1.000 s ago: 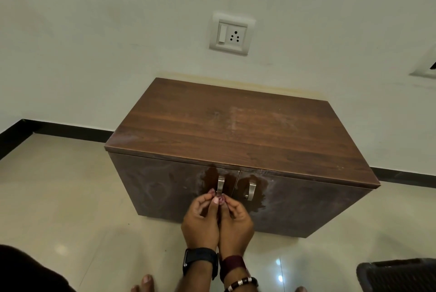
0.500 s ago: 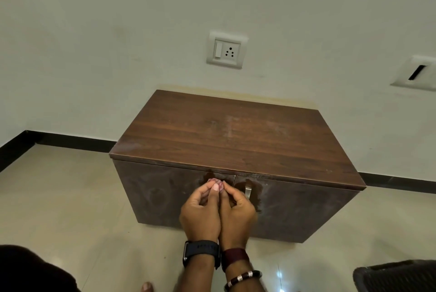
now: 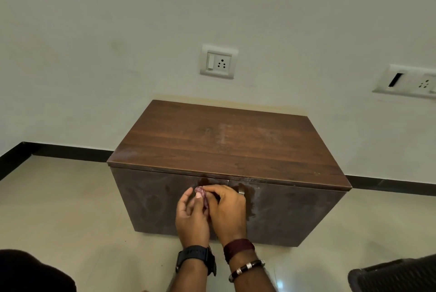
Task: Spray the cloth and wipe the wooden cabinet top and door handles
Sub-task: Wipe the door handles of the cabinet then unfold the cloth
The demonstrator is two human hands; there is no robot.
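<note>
I see both hands held together in front of the wooden cabinet (image 3: pixel 226 150), at about 6 o'clock from its top. The left hand (image 3: pixel 192 218) has its fingers curled, thumb laid against a small bunched purplish cloth (image 3: pixel 204 197); the right hand (image 3: pixel 230 211) curls over from the other side, fingertips pinching the same cloth at its upper end. The cloth sits between the two hands, in front of the seam where the two doors meet — the left door handle is hidden behind them. The right door handle (image 3: pixel 241 190) shows as a metal tab at 1 o'clock from the right hand, just beside its knuckles. Darker wet-looking patches mark the door fronts around the handles (I cannot tell how far they run under the hands). A black watch (image 3: pixel 195 259) sits on the left wrist, a maroon band (image 3: pixel 238 247) and a beaded bracelet (image 3: pixel 246 267) on the right. A white wall socket (image 3: pixel 219 61) sits at 12 o'clock above the cabinet.
</note>
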